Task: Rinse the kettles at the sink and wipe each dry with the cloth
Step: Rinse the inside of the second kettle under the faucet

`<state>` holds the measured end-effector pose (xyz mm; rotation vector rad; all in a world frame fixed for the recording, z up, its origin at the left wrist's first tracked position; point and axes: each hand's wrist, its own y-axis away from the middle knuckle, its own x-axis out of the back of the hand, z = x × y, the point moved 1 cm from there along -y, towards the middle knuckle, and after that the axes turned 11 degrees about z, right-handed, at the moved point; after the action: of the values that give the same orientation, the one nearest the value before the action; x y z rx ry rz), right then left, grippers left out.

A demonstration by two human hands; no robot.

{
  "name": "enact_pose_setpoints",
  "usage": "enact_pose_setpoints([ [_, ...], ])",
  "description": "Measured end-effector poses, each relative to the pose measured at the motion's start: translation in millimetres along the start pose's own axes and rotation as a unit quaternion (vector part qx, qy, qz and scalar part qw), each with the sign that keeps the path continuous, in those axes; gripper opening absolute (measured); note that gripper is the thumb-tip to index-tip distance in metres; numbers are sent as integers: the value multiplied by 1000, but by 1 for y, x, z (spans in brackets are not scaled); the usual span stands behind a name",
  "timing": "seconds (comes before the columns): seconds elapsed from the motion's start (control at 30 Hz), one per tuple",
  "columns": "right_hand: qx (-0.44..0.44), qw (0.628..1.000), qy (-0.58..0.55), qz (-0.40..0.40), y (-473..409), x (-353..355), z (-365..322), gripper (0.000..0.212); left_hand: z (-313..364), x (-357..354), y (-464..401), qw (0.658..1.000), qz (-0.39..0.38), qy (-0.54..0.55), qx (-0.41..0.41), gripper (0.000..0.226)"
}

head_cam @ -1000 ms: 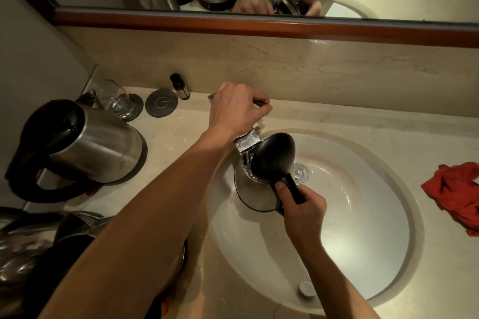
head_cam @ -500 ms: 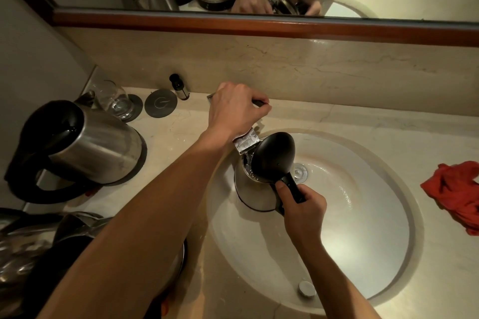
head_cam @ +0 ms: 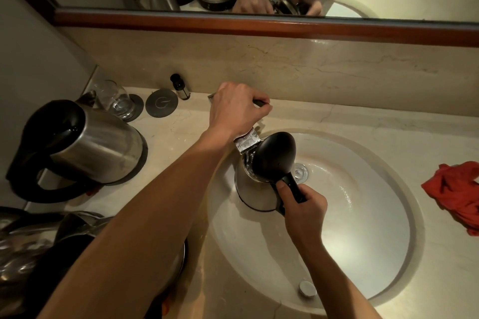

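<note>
Filling the centre right of the frame, the round white sink basin (head_cam: 363, 241) sits sunk in the beige marble counter (head_cam: 388, 122). At left centre a stainless steel kettle with black handle (head_cam: 85, 145) stands on the counter, lid open. Inside the basin, left of the drain, a smaller steel kettle with its black lid raised (head_cam: 259, 179) sits under the chrome tap spout (head_cam: 247, 141). Right hand (head_cam: 303, 204) grips this kettle's black handle. Left hand (head_cam: 236, 109), fingers curled, holds the tap lever at the basin's back edge. Crumpled red cloth (head_cam: 456, 194) lies at the right edge, well apart from the sink.
</note>
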<state>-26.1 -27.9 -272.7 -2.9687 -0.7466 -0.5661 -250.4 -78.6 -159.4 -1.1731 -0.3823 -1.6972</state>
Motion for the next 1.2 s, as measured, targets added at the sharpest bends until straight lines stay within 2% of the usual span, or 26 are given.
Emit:
enact_pose_setpoints([
  [0.5,-9,1000,-3,18,1,-1,-4,69,-1,-1,0,1000,-2,-6,-2,20],
  [0.7,-45,998,-17,28,11,-5,-6,76,-2,-2,0,1000,5,-11,-11,20],
  [1.2,-25,999,-18,36,18,-7,-11,70,0,0,0,999,7,-28,-13,21],
])
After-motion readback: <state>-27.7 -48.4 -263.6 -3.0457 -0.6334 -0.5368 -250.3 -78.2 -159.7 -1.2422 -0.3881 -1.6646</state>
